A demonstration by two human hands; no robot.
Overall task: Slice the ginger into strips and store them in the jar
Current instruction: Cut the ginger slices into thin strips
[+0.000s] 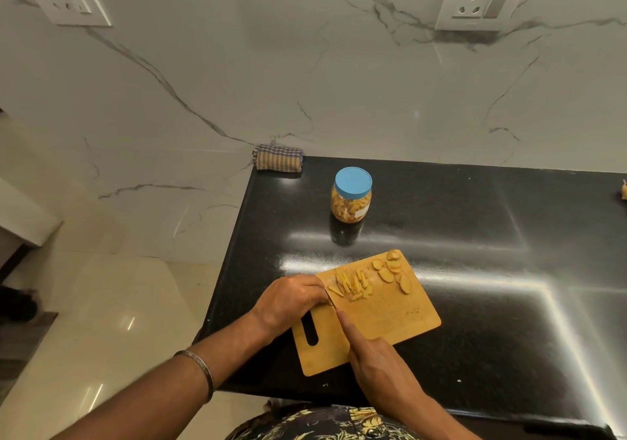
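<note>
While the black counter (475, 236) carried everything, the wooden cutting board (390, 317) lay at its near left corner, stiff and flat but probably apt to slide on so glossy a top, so it would want steadying from above. Beyond it, towards the far wall, stood the jar (351, 195), its blue lid on and already part full of strips; it looked light and smooth-sided, best taken round the body while the lid is turned. On the board's far half lay the ginger slices (393, 271) to the right and the cut ginger strips (351, 285) to the left, small, firm and likely damp, easier to gather in a pinch or sweep than to lift singly. The left hand (288, 300) rested curled at the board's left edge, fingertips tucked; whether it pinched a piece I cannot tell. The right hand (376, 361) reached in from the near side, forefinger laid along a knife (331, 303) that was barely visible, gripping its hidden handle.
</note>
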